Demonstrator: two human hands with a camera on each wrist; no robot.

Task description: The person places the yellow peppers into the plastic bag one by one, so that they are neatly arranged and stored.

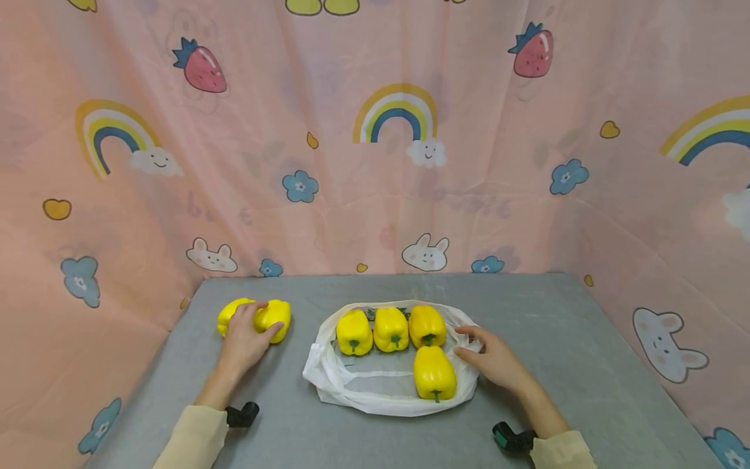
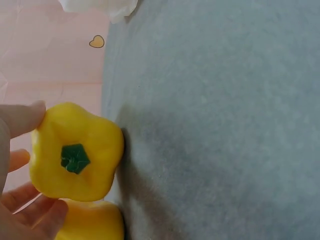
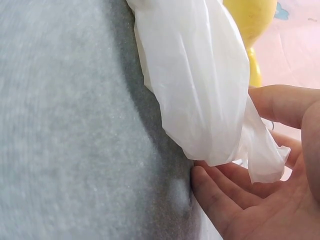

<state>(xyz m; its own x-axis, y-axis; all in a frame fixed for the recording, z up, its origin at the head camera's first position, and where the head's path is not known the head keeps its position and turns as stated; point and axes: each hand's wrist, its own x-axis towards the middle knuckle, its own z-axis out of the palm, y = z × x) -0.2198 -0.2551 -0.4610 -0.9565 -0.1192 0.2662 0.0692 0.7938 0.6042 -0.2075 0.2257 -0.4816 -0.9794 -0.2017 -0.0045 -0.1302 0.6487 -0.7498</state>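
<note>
Tabletop holds bagged peppers between hands — left gripping another pepper, right the bag.

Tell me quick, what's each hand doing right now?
Left hand: holding a yellow pepper.
Right hand: holding the side of the white bag.

A pink cloth printed with rainbows, strawberries and rabbits hangs behind a grey tabletop.
</note>
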